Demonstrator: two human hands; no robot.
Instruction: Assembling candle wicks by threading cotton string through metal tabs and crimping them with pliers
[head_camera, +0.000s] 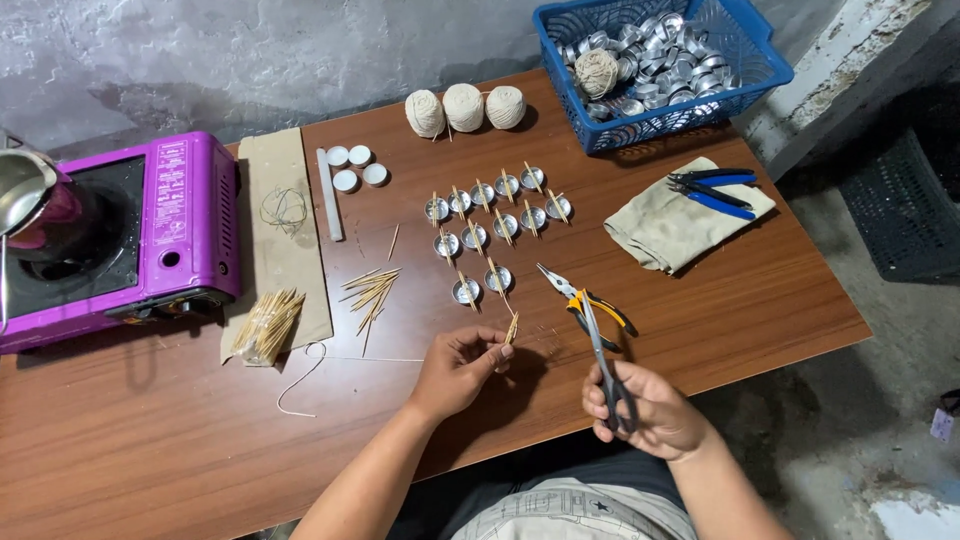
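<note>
My left hand (455, 372) pinches a small pair of wooden sticks (511, 328) with a thin string trailing left across the table. My right hand (645, 408) grips grey-handled long-nose pliers (592, 340), jaws pointing up and left toward the sticks. A second pair of pliers with yellow and black handles (603, 311) lies on the table beneath them. Just beyond, several small metal cups (489, 225) stand in rows, each with sticks laid across its top.
A brown wooden table (760, 290) holds a magenta portable stove (150, 230) with a metal pot at left, loose sticks (368, 292), a stick bundle (265, 325), three string balls (465, 107), white discs (355, 167), a blue basket (665, 65) of metal cups, and blue-handled pliers (712, 187) on a folded cloth.
</note>
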